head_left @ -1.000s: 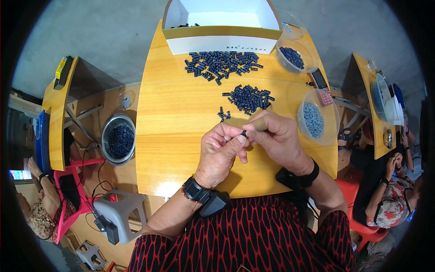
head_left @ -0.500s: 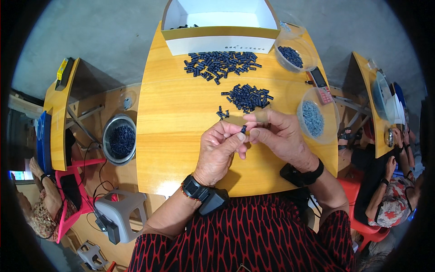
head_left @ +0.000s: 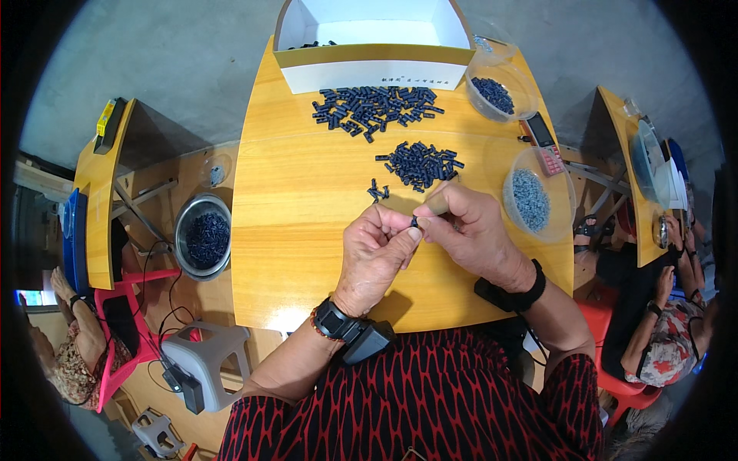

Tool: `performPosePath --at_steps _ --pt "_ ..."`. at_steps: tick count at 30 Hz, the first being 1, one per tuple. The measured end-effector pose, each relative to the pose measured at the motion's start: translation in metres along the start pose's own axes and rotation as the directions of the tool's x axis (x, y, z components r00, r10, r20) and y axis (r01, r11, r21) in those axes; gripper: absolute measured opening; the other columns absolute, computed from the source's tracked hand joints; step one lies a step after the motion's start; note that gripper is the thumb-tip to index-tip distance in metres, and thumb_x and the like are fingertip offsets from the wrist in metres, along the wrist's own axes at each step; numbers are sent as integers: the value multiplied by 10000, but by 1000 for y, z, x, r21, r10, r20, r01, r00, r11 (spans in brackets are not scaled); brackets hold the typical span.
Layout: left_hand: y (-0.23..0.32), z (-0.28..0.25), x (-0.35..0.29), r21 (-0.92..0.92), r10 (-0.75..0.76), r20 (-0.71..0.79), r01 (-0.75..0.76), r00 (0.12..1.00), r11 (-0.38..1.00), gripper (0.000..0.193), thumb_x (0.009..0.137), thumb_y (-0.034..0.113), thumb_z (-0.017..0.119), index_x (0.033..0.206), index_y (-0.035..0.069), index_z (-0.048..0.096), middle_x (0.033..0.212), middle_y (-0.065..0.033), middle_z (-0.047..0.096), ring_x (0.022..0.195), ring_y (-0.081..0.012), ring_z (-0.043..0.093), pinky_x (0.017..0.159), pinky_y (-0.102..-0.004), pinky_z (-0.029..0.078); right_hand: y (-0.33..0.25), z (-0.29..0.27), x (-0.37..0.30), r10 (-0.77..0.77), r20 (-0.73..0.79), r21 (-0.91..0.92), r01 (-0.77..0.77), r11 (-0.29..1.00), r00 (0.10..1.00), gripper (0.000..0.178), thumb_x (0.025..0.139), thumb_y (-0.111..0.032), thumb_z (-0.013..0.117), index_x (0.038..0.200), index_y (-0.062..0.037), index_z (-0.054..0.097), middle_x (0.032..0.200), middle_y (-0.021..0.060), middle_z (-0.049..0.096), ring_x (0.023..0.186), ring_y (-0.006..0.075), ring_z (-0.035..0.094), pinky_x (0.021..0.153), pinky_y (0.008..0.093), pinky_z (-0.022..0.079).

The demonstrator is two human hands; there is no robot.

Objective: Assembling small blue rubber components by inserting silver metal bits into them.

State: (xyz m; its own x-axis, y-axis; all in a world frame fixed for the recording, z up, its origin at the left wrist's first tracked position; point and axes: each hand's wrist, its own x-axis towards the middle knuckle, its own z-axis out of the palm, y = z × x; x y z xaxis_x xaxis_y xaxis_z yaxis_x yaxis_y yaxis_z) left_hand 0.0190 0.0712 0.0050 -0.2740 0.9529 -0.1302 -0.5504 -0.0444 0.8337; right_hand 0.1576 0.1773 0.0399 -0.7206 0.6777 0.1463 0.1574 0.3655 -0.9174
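Over the near middle of the table, my left hand pinches a small dark-blue plastic part between thumb and fingers. My right hand meets it there, its thumb and forefinger closed at the same part. The fingertips cover most of the part, and any smaller piece in the right pinch is hidden. Just beyond the hands lies a pile of dark-blue parts, with several loose parts to its left. A wider pile of dark-blue tubular parts spreads farther back.
A white box stands at the table's far edge. To the right are a clear tub of light-blue pieces, a tub of dark pieces and a phone. A metal bowl sits off the left edge. Other people sit at both sides.
The right fingertips have closed in on the part, so less of it shows. Both hands otherwise stay in nearly the same place; the piles are unchanged.
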Motion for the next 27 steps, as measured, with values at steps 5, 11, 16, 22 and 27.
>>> performPosePath --at_steps 5,11,16,22,27 --pt "0 -7 2 -147 -25 83 37 996 988 84 910 -16 629 980 18 599 816 -65 641 606 -103 543 535 -243 452 0 -4 1 -113 -34 152 117 982 993 159 838 -6 702 988 -5 648 798 52 576 681 73 584 574 222 476" --pt "1 -10 2 -248 -100 109 125 989 961 91 910 -5 621 997 19 608 1039 -100 658 782 -132 624 659 -262 524 -25 -7 -1 -164 157 -90 179 980 974 344 796 -9 725 1123 -10 621 838 87 559 716 196 639 605 294 522" --pt "4 -3 1 -244 -78 83 97 993 965 70 914 11 630 984 13 623 970 -68 664 835 -125 615 675 -259 504 -26 -6 0 -248 179 -245 288 926 952 376 789 -65 746 1139 -24 615 851 127 539 730 288 607 626 366 500" --pt "5 -6 2 -169 -114 139 137 984 976 32 932 14 609 947 -4 631 934 -78 673 808 -132 625 724 -274 520 -29 -8 -4 -280 191 -372 333 866 941 422 767 -44 760 1154 -4 597 883 116 581 745 277 625 629 343 508" --pt "3 -4 0 -80 -104 139 116 985 990 50 932 -14 590 898 -23 626 859 -85 668 764 -144 623 757 -276 525 -26 -3 -9 -286 166 -397 329 857 944 341 793 -83 722 1097 12 599 900 132 553 729 319 616 606 386 501"
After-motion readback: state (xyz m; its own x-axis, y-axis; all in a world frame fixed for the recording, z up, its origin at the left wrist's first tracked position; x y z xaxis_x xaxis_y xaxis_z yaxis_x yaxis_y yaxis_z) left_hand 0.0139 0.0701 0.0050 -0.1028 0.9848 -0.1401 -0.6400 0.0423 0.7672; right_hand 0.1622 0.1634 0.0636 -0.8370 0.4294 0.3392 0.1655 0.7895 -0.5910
